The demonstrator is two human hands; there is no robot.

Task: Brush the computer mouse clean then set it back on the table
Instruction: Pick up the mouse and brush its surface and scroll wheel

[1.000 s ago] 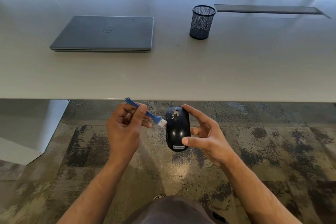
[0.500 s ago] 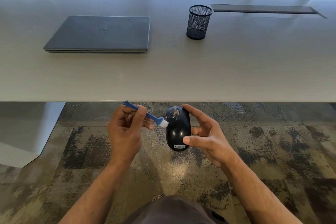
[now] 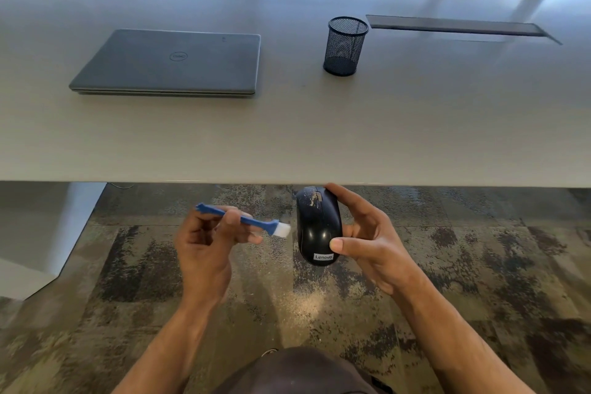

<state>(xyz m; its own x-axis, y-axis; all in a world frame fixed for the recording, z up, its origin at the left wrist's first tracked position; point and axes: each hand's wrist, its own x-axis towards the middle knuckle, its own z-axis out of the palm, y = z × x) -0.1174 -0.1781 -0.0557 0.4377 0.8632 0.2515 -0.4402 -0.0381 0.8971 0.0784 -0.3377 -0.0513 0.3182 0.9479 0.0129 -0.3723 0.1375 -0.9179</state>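
A black computer mouse (image 3: 316, 227) with a Lenovo label is held in the air over the carpet, just below the table's front edge (image 3: 287, 150). My right hand (image 3: 367, 240) grips it, thumb on its near end and fingers round the far end. Pale dust speckles the mouse's front around the wheel. My left hand (image 3: 204, 246) pinches a small blue brush (image 3: 246, 220) by its handle. The white bristles sit just left of the mouse, a little apart from it.
On the table lie a shut grey Dell laptop (image 3: 169, 62) at the left and a black mesh pen cup (image 3: 345, 46) right of centre. A dark cable slot (image 3: 454, 25) runs at the back right. A white table leg (image 3: 48, 233) stands at the left.
The brush has drawn back a little from the mouse's left side and its handle now lies flatter. The mouse has risen slightly toward the table edge.
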